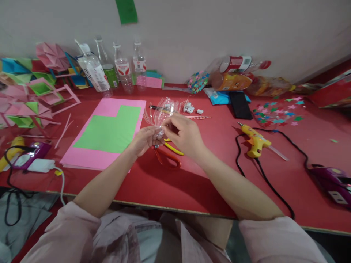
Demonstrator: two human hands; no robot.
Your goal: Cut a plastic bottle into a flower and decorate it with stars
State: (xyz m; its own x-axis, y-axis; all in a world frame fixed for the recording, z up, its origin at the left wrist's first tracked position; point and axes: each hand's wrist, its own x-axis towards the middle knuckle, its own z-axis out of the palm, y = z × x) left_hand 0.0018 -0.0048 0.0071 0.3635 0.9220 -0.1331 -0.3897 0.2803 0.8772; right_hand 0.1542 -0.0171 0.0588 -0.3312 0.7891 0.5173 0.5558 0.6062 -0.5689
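Above the red table (219,137), your left hand (144,140) holds a clear plastic piece with thin fanned strips (158,132), your right hand (185,133) pinching it too; a curved yellow handle (174,148) lies just below.

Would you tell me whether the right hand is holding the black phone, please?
No, the black phone lies apart from the right hand, which touches the clear plastic piece.

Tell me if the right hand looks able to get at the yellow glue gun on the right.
Probably yes: nothing seems to stand between the right hand and the glue gun, though that hand is busy at the clear plastic, along with the left hand.
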